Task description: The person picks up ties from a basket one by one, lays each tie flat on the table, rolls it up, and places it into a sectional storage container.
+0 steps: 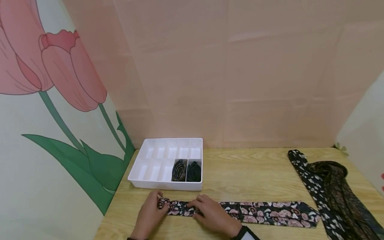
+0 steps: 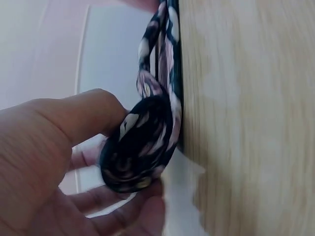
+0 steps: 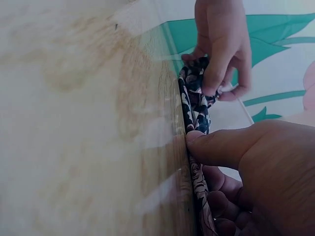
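A dark necktie with pink and white flowers (image 1: pixel 276 213) lies along the table's front, its wide pointed end at the right. Its left end is wound into a small roll (image 2: pixel 138 147), which my left hand (image 1: pixel 151 213) pinches between thumb and fingers. In the left wrist view the thumb of my left hand (image 2: pixel 54 147) is on one side of the roll and the fingers are below it. My right hand (image 1: pixel 214 215) holds the flat part of the tie just right of the roll; the right wrist view shows the thumb of my right hand (image 3: pixel 261 162) on the cloth.
Behind my hands stands a white divided tray (image 1: pixel 165 185) with two rolled dark ties (image 1: pixel 179 170) in its front right compartments. Several patterned ties (image 1: pixel 333 196) lie loosely at the table's right side. A pink-beige sheet (image 1: pixel 225 83) hangs behind the table.
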Available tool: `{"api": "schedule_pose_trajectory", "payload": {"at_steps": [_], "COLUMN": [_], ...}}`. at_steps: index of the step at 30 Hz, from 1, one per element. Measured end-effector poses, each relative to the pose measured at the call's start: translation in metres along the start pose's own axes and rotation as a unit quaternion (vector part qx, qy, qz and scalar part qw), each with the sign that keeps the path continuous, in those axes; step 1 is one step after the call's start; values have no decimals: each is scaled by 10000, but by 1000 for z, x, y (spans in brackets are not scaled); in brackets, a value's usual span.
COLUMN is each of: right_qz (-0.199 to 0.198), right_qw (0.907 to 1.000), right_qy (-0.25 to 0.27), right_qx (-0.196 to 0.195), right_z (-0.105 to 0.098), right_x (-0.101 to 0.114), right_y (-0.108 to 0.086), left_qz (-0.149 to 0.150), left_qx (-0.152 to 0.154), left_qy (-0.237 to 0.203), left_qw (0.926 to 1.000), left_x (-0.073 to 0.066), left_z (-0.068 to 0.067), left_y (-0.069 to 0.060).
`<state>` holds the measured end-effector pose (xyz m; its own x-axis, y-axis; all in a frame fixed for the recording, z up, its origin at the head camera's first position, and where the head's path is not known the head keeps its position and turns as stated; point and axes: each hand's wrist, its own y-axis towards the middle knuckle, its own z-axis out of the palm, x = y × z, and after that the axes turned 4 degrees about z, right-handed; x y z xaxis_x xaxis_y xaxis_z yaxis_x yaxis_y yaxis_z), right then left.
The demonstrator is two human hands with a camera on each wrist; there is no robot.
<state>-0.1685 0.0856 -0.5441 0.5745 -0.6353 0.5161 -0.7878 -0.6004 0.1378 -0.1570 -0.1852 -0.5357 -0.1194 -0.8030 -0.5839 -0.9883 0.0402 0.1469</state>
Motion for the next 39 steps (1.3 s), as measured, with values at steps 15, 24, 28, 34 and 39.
{"api": "schedule_pose_trajectory", "payload": {"at_steps": [15, 24, 28, 34, 39], "right_qz": [-181, 22, 362, 480, 233], "right_qw": [9993, 9998, 9992, 9987, 9975], "right_qy": [-190, -202, -145, -132, -470], "right_qx": [-255, -49, -17, -70, -463], "right_z": [2, -2, -1, 7, 16], "right_x": [0, 4, 9, 21, 25], "right_y": [-1, 3, 11, 25, 28], "left_qz": [1184, 1409, 1665, 1724, 1643], "left_qx": [944, 789, 666, 738, 639], "left_qy": [-133, -300, -89, -50, -121], "left_qw": [9884, 9864, 9837, 9823, 9843], "left_x": [-22, -10, -6, -6, -6], "left_z": [8, 4, 10, 17, 19], "left_y": [-2, -4, -3, -1, 0]}}
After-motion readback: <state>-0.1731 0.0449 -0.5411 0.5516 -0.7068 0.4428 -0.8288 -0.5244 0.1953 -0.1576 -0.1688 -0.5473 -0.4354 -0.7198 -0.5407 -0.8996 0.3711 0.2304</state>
